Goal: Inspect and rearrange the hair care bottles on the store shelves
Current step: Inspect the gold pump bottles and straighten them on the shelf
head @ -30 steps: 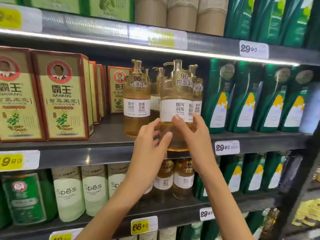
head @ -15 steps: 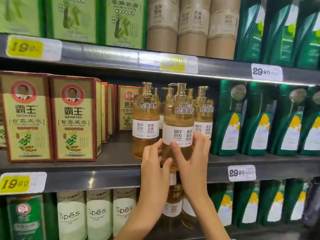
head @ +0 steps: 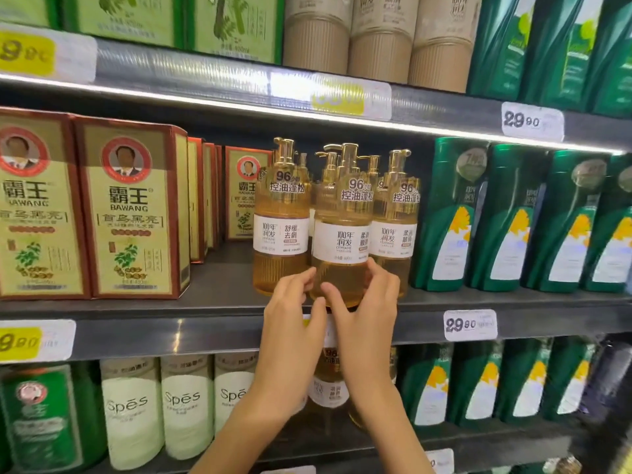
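Observation:
An amber pump bottle [head: 342, 248] with a gold cap and white label stands at the front edge of the middle shelf [head: 205, 330]. My left hand [head: 290, 323] curls against its lower left side. From the right, my right hand [head: 366, 316] wraps its base, thumb in front and fingers round the side. Matching amber bottles stand close on either side, one to the left [head: 280, 234] and one to the right [head: 393, 237], with more pump heads behind them.
Red-and-yellow Bawang boxes [head: 130, 213] fill the shelf's left part, and dark green bottles [head: 513, 220] fill its right. Beige ribbed bottles [head: 379, 39] stand on the shelf above. White Spes bottles [head: 184, 405] and more amber bottles sit below.
The amber bottle went from held out in front of the shelf to standing on its front edge between its neighbours. Both hands slid down to its base.

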Tool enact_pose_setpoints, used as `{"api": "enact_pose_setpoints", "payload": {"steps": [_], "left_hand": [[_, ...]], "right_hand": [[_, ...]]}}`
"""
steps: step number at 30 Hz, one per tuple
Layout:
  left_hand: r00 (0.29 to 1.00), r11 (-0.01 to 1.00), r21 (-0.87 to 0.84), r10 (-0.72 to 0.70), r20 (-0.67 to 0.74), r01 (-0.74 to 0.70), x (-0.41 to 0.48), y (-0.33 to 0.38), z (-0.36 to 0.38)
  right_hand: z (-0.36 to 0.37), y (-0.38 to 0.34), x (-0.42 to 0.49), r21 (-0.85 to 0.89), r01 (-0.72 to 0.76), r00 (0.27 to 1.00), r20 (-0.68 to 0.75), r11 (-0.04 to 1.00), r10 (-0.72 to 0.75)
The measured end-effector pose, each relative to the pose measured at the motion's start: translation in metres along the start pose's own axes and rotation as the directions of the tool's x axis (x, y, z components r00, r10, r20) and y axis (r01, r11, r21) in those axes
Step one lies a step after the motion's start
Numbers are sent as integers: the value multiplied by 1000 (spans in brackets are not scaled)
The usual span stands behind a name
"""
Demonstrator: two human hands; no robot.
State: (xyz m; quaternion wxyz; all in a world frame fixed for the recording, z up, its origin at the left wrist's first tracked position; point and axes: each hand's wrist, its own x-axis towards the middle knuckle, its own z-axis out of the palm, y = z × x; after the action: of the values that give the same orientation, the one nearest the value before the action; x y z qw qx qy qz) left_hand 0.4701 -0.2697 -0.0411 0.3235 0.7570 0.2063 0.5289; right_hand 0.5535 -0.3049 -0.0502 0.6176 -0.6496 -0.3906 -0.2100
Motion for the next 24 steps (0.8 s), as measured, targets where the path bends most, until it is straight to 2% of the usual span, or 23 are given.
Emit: {"api": "enact_pose_setpoints", "payload": {"steps": [8, 16, 18, 20, 22, 24], "left_hand": [[999, 998, -60, -32, -37, 30, -2, -1, -13], [996, 993, -104, -68, -48, 63, 0, -3, -17], [997, 990, -118, -74, -20, 72, -1, -1, -17], [997, 987, -142, -80, 8, 80, -4, -1, -19], [997, 985, -155, -76, 19, 78, -5, -1, -24], [998, 985, -158, -65, 17, 67, -5, -1, -28]], "right_hand": [[8, 1, 11, -235, -36, 999, 9, 971, 39], [12, 2, 13, -307, -63, 998, -3, 950, 65], [10, 3, 12, -282, -46, 998, 22, 958, 54], [2, 4, 11, -173, -28, 1000, 3, 984, 29], [-12, 4, 16, -79, 11, 994, -106, 997, -20], [-26, 6, 34, -55, 29, 981, -190, 998, -39]]}}
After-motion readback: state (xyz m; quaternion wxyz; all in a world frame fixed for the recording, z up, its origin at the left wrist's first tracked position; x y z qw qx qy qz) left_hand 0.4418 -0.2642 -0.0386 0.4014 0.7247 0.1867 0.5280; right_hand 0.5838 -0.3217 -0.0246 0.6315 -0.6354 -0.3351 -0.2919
